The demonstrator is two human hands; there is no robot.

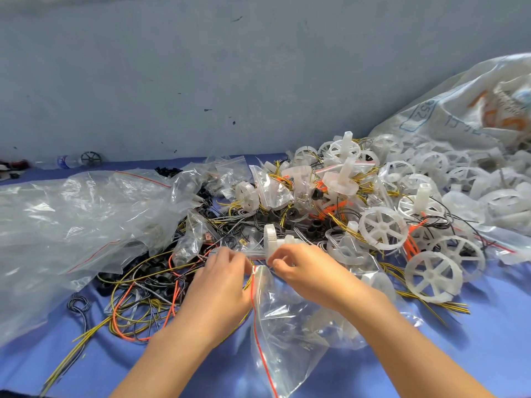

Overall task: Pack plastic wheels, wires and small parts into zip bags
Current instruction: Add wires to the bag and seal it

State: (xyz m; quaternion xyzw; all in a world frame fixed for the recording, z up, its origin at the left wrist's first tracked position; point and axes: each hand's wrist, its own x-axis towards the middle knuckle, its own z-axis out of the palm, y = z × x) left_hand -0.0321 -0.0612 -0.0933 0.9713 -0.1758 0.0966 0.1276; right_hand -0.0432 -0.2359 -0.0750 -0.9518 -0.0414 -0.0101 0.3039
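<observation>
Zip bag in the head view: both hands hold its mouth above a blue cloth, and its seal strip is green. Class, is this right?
No. The head view shows a red seal strip, not green, on the zip bag. The left hand and right hand do hold its mouth above the blue cloth.

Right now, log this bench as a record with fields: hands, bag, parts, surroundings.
left hand: pinches the mouth of the zip bag
right hand: pinches the same mouth from the other side
zip bag: clear, red seal strip, hanging toward the camera
wheels: white, spoked, heaped to the right of the hands
wires: yellow, orange and black tangle to the left
surface: blue cloth
far right: woven sack, more wheels at its mouth
</observation>
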